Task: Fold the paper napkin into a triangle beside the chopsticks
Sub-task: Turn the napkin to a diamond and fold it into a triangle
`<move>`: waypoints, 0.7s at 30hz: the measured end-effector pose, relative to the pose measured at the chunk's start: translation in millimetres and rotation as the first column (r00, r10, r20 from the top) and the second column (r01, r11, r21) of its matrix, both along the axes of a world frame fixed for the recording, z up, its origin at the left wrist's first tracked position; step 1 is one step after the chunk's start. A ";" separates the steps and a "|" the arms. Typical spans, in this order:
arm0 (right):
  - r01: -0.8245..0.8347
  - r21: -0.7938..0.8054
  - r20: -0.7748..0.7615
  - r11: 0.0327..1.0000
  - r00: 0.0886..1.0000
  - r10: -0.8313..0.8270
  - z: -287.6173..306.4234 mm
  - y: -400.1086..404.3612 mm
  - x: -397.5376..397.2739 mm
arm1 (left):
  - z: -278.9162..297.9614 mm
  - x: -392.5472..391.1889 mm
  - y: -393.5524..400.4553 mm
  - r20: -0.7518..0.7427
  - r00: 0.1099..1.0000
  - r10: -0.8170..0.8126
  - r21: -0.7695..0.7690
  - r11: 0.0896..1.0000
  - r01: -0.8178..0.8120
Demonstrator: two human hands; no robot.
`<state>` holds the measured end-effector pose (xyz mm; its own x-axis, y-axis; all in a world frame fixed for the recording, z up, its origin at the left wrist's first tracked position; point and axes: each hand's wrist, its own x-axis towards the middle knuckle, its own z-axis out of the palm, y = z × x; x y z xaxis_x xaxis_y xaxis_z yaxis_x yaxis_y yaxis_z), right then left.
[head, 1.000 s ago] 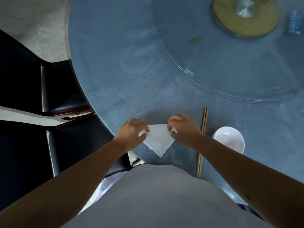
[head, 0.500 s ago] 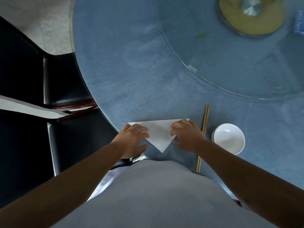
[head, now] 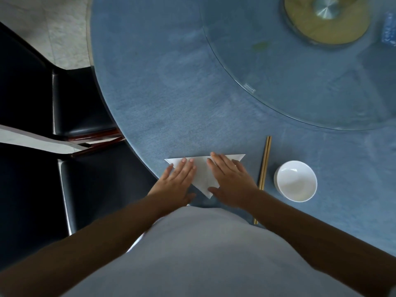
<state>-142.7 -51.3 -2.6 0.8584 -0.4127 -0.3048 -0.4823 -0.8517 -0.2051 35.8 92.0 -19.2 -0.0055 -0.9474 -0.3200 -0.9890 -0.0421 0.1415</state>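
A white paper napkin lies flat on the blue table as a triangle, long edge away from me, tip pointing at me. My left hand rests palm down on its left half, fingers stretched out. My right hand presses flat on its right half the same way. Neither hand grips anything. A pair of wooden chopsticks lies just right of the napkin, running away from me, its near end partly hidden by my right forearm.
A small white bowl stands right of the chopsticks. A glass turntable with a gold hub covers the far right of the round blue table. Two black chairs stand at the left edge.
The napkin went from pinched between my fingers to spread flat as a wide triangle. Both hands opened out and now lie palm down on it.
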 end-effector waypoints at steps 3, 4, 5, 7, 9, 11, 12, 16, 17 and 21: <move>-0.021 0.000 -0.001 1.000 1.000 0.021 -4.9 17.0 14.3 | -3.1 -14.3 -6.2 0.005 1.000 0.028 0.026 0.999 -0.029; -0.026 0.005 -0.012 1.000 1.000 0.026 -7.9 19.9 16.2 | -4.4 -16.5 -6.8 -0.013 0.999 0.045 0.041 0.998 -0.045; -0.028 0.011 -0.017 1.000 0.999 0.028 -12.2 21.1 15.7 | -6.2 -17.3 -6.6 -0.023 0.998 0.051 0.053 0.997 -0.050; -0.024 0.017 -0.024 1.000 0.999 0.024 -19.7 19.6 9.0 | -9.5 -15.6 -4.0 -0.014 0.999 0.041 0.076 0.996 -0.040; -0.006 0.006 -0.048 1.000 0.999 0.006 -22.3 14.5 0.6 | -11.3 -11.0 -1.0 -0.004 0.999 0.046 0.086 0.995 -0.045; 0.038 -0.010 -0.083 0.999 0.996 -0.039 -22.6 8.5 -5.9 | -11.7 -4.4 3.4 0.004 0.996 0.084 0.096 0.992 -0.084; 0.073 -0.018 -0.097 0.997 0.993 -0.074 -22.8 5.5 -8.8 | -11.9 -0.9 6.6 0.014 0.994 0.107 0.099 0.989 -0.108; 0.235 -0.042 -0.101 0.971 0.966 -0.239 -26.2 -2.3 -19.5 | -15.1 12.7 19.0 0.046 0.979 0.197 0.077 0.977 -0.200; 0.260 -0.047 -0.098 0.964 0.960 -0.264 -27.4 -3.3 -21.2 | -15.0 15.5 20.2 0.052 0.974 0.218 0.073 0.972 -0.222; 0.343 -0.062 -0.091 0.937 0.933 -0.347 -29.9 -5.9 -23.1 | -12.7 22.1 20.2 0.079 0.966 0.246 0.069 0.965 -0.252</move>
